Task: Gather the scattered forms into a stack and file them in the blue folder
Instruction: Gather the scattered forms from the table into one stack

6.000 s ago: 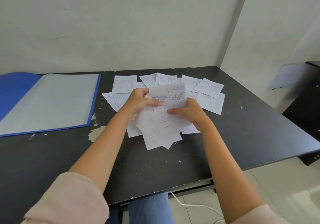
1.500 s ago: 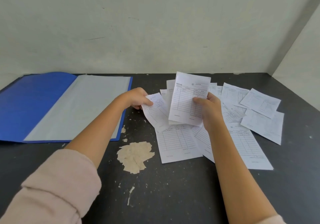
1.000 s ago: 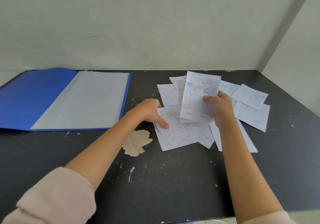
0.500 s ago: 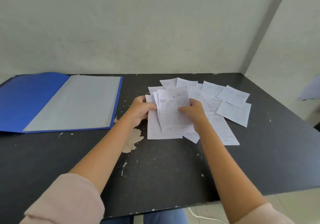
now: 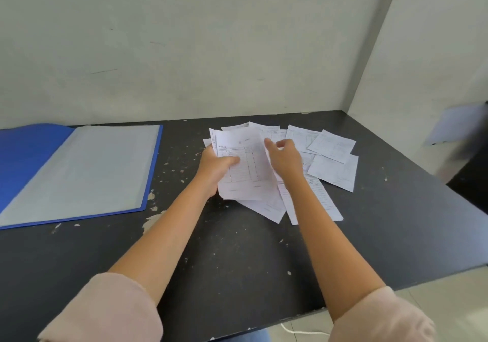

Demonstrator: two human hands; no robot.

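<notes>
Nearest, pink sleeves (image 5: 105, 312) reach over the dark, chipped surface (image 5: 237, 257). The left hand (image 5: 215, 168) grasps a loose stack of forms (image 5: 243, 167), which the right hand held half a second ago; the right hand (image 5: 285, 157) now hangs released beside it. More scattered forms (image 5: 332, 164) lie beyond; the blue folder (image 5: 76, 167) lies open at left before a pale wall (image 5: 184, 46).

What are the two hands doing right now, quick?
Left hand: closed, holding a bunch of forms.
Right hand: open, holding nothing, fingers loosely curled above the papers.
</notes>
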